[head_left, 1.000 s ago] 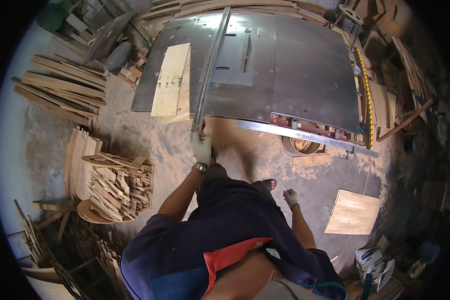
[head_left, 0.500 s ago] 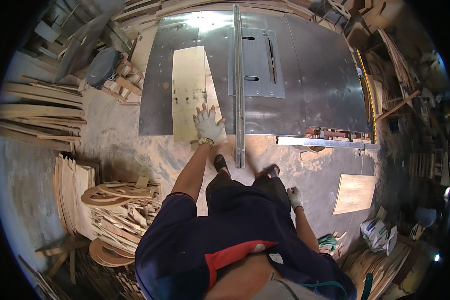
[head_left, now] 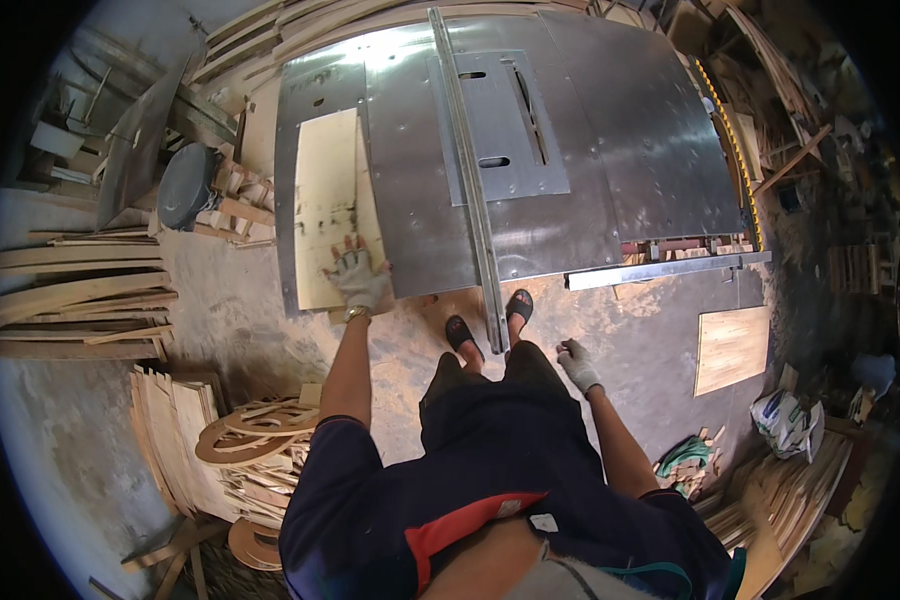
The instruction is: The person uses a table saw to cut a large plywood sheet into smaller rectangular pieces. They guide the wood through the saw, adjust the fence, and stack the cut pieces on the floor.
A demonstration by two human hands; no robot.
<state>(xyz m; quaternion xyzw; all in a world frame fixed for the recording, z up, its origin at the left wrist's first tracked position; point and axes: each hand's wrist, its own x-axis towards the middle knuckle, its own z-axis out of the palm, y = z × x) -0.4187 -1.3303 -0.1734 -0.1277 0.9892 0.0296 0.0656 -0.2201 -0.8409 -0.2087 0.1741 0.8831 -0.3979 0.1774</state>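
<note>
My left hand (head_left: 358,277), in a pale fingerless glove, lies flat with spread fingers on the near end of a long pale plywood board (head_left: 325,205). A second pale strip (head_left: 366,215) shows along the board's right side, seemingly beneath it. Both lie near the left edge of a metal saw table (head_left: 400,150). To their right, apart from them, a long metal fence bar (head_left: 467,170) crosses the table and juts over its near edge. My right hand (head_left: 577,366), also gloved, hangs by my right thigh with curled fingers and nothing visible in it.
Right of the fence, a slotted plate (head_left: 500,130) sits in the table top. A metal rail (head_left: 660,270) runs along the near right edge. Wood strips (head_left: 80,280) and curved offcuts (head_left: 260,430) are piled at left. A square board (head_left: 732,350) lies on the floor at right.
The board and my left hand have moved left, away from the fence and toward the table's left edge. My right hand has swung forward, and my feet have shifted. The whole view has turned slightly.
</note>
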